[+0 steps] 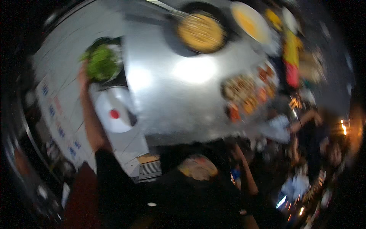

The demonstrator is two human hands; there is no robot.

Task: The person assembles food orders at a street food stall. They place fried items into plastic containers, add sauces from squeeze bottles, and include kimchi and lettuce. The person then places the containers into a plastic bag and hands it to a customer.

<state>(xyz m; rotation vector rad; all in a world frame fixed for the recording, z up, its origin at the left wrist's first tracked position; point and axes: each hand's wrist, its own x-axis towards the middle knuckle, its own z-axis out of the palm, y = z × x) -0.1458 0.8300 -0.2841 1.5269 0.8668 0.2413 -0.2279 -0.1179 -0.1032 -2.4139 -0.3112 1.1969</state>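
My left hand (83,74) reaches far out on the left and grips the outer side of a dark bowl (100,41). Bright green leafy vegetables (102,63) fill the bowl, and its fingers are partly hidden behind them. Just nearer to me lies a round, pale lid or plate (122,101) with a red spot (114,114) at its middle. Low on the right, past the steel surface's near edge, is my right hand (237,152); darkness and blur hide its fingers and anything in them.
A broad steel griddle (171,103) spans the middle. On it are a dark round pan (187,7) of yellow food and several ingredient piles (240,89). A white bowl (259,32) with yellow contents and red-yellow bottles (291,57) stand far right. People (301,126) are beyond.
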